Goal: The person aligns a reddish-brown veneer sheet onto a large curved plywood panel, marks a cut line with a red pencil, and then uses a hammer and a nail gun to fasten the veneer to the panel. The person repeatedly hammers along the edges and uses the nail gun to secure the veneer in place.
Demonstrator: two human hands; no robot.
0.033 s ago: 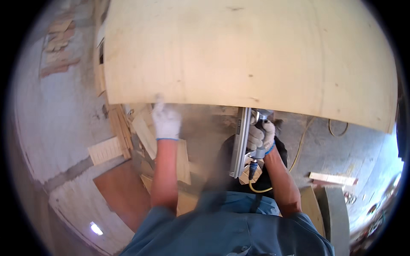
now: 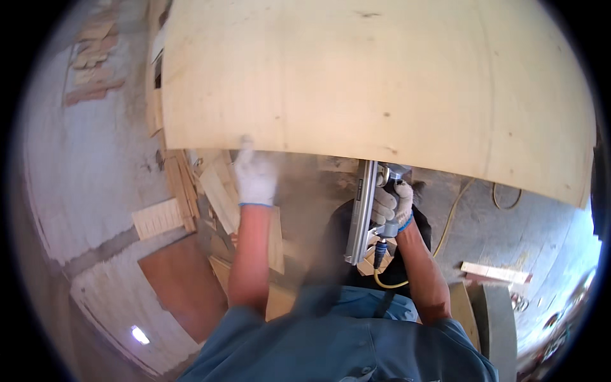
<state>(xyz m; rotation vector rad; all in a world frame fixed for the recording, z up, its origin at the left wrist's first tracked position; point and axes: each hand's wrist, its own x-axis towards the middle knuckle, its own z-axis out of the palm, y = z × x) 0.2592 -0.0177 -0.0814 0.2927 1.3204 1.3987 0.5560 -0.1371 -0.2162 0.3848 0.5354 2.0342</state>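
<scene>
A broad pale plywood sheet (image 2: 331, 83) fills the upper middle, its near edge curving in front of me. My right hand (image 2: 393, 202), in a white work glove, is wrapped round the handle of a nail gun (image 2: 361, 219). The gun's long silver magazine points toward me, while its front end lies at the sheet's near edge, partly hidden there. A yellow air hose (image 2: 389, 284) is joined to its dark fitting. My left hand (image 2: 256, 175), also gloved, is at the sheet's near edge with one finger reaching over it. Blur hides how its other fingers lie.
Wood strips (image 2: 181, 191) and offcuts (image 2: 218, 197) lie on the floor to the left, near a reddish-brown panel (image 2: 184, 286). At right are a hose loop (image 2: 507, 197), a pale batten (image 2: 495, 272) and a curved grey piece (image 2: 499, 325).
The sheet and my left hand sit slightly farther right in the picture. My right hand keeps its hold on the nail gun.
</scene>
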